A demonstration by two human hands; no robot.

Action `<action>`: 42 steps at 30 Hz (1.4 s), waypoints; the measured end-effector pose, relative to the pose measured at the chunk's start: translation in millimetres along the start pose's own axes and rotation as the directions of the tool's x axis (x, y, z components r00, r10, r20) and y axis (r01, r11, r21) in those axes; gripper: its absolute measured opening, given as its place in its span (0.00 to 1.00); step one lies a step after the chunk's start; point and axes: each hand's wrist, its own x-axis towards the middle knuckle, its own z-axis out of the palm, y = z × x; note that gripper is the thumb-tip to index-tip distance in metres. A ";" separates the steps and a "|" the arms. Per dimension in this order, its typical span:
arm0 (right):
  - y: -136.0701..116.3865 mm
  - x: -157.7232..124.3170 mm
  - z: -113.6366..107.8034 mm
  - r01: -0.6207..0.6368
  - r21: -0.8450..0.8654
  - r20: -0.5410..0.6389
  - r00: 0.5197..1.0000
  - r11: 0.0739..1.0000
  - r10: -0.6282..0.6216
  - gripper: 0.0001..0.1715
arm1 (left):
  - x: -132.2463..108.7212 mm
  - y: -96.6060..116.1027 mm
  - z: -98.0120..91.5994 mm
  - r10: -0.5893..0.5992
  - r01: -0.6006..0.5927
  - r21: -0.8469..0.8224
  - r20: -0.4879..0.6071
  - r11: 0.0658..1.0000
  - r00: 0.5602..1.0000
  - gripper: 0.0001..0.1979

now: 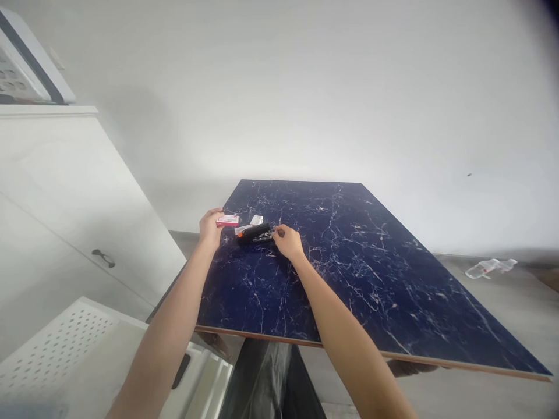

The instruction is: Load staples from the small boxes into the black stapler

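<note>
So, far left: white cabinet (65,192) with a dark handle (103,258) on its front; white perforated panel (56,343) stood below it. Left hand (210,225) was at the left edge of the blue marbled tabletop (349,279), fingers closed on a red-and-white carton (227,220). Just right of that, a white carton (257,220) sat partly hidden behind the black stapler (254,233). Stapler lay on the tabletop between the hands, orange bit at its left end, bright metal along its lower right. Right hand (286,240) was at its right end, thumb and index narrow; couldn't tell if they pinched anything. Far right, a clear plastic item (485,267) lay beyond the table, near the wall.
</note>
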 end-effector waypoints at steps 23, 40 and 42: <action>-2.6 -4.2 1.8 0.083 -0.059 0.058 0.995 0.995 -0.079 0.11 | -12.1 -4.3 -13.3 0.009 -0.212 0.363 0.489 0.907 0.872 0.19; -33.7 -4.3 0.6 -0.134 0.765 0.098 0.991 0.629 0.092 0.21 | -58.9 36.4 30.6 0.173 -0.152 -0.083 0.419 0.985 0.891 0.20; -37.0 -7.4 0.2 -0.141 0.753 0.150 0.988 0.643 0.041 0.22 | -64.9 38.6 32.7 0.192 -0.163 -0.101 0.499 0.981 0.845 0.19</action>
